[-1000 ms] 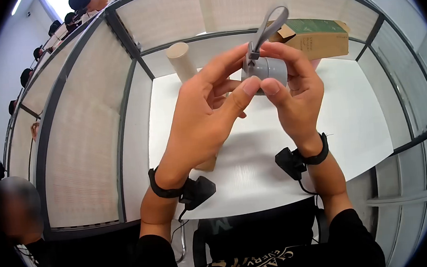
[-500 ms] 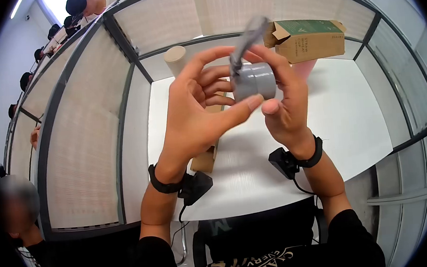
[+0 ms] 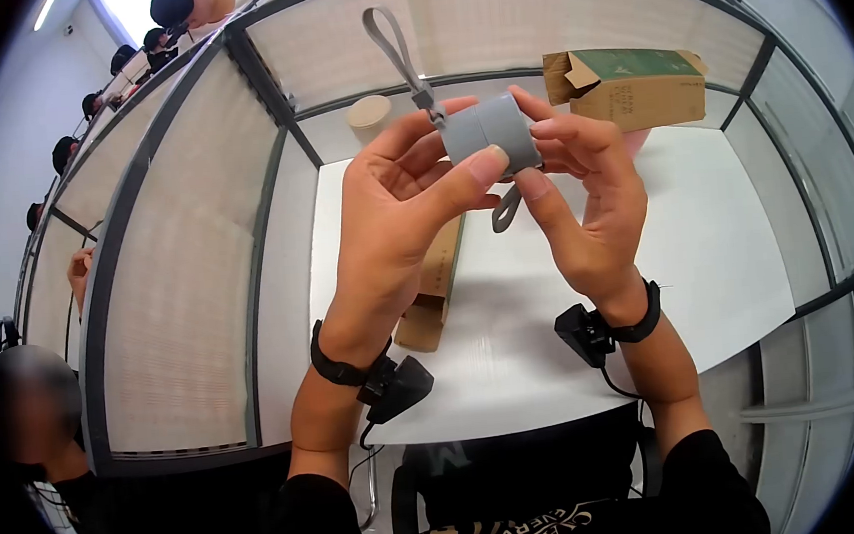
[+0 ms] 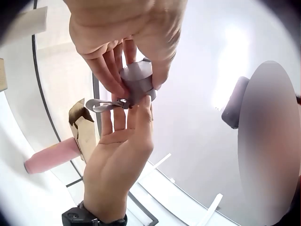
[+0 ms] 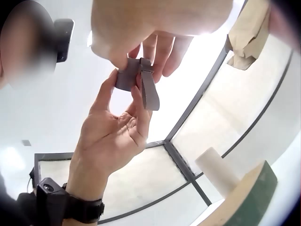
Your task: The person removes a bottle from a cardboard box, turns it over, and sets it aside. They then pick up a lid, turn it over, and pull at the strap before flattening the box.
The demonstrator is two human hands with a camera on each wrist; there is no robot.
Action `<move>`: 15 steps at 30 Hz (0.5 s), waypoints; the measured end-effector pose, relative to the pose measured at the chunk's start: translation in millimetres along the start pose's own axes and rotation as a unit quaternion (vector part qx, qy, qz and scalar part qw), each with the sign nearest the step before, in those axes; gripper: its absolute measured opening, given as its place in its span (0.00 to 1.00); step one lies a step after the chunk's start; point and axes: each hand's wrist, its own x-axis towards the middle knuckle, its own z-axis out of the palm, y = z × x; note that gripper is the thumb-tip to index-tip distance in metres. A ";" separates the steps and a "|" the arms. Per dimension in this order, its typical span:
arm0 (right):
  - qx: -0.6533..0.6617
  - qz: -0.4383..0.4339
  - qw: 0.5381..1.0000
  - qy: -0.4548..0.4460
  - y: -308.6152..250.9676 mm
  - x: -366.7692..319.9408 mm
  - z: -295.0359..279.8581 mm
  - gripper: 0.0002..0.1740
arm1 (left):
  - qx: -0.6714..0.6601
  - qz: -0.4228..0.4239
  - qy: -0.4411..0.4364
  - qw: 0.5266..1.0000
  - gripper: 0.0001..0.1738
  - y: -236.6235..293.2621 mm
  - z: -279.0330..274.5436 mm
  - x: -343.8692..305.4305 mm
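Note:
A short grey cylinder (image 3: 491, 129) with a seam around its middle is held up over the white table (image 3: 686, 247). One grey strap loop (image 3: 389, 44) sticks up from its left end; a second loop (image 3: 506, 211) hangs under its right end. My left hand (image 3: 392, 209) grips the left part, thumb across the near side and fingers behind. My right hand (image 3: 592, 194) holds the right end between thumb and fingertips. In the left wrist view the cylinder (image 4: 138, 80) sits between both hands' fingers. The right wrist view shows a flat strap (image 5: 149, 92) dangling beside it.
At the back right is a brown and green cardboard box (image 3: 640, 100) with open flaps, beside a pink cylinder (image 4: 51, 155). A beige cylinder (image 3: 370, 116) stands at the back left. Another cardboard box (image 3: 429, 297) lies below my left forearm. Partition panels (image 3: 175, 257) enclose the table.
The cylinder has been turned in my hands: its strap swung from upper right to upper left, and a second loop now shows below. Both hands keep hold of it.

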 end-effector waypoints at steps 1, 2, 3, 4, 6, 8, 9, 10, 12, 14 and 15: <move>-0.001 -0.006 1.000 0.006 1.3 0.5 1.7 0.20 | 0.005 0.004 0.001 1.000 0.33 0.1 -0.9 0.3; -0.003 -0.012 1.000 0.011 2.8 0.7 3.4 0.20 | 0.010 0.008 0.002 1.000 0.33 -0.3 -1.6 0.6; -0.005 -0.015 1.000 0.018 3.4 -1.2 3.8 0.19 | 0.013 0.007 0.003 1.000 0.33 -2.2 -1.9 -0.4; -0.033 -0.017 0.999 0.014 2.6 -4.8 2.6 0.19 | -0.007 -0.001 0.011 1.000 0.32 -6.2 -1.1 -2.7; -0.087 -0.035 0.996 0.005 4.4 -1.2 0.8 0.18 | -0.045 -0.005 0.024 0.999 0.32 -12.9 1.5 -0.8; -0.164 -0.095 0.982 0.004 5.6 3.6 1.4 0.24 | -0.091 -0.030 0.053 0.994 0.29 -20.8 7.7 -3.3; -0.202 -0.125 0.971 0.005 6.2 5.4 1.5 0.27 | -0.108 -0.046 0.061 0.991 0.29 -23.1 9.3 -4.4; -0.223 -0.132 0.966 0.015 7.3 4.1 4.2 0.29 | -0.125 -0.066 0.067 0.988 0.29 -25.9 12.5 -5.9; -0.264 -0.145 0.953 0.036 9.7 1.8 9.6 0.35 | -0.161 -0.106 0.092 0.977 0.26 -32.7 21.8 -12.6; -0.250 -0.106 0.962 0.041 9.9 -6.5 14.7 0.37 | -0.191 -0.128 0.109 0.967 0.24 -41.4 24.7 -19.6; -0.269 -0.122 0.954 0.048 10.7 -6.8 14.6 0.38 | -0.206 -0.123 0.108 0.965 0.21 -44.0 28.5 -23.1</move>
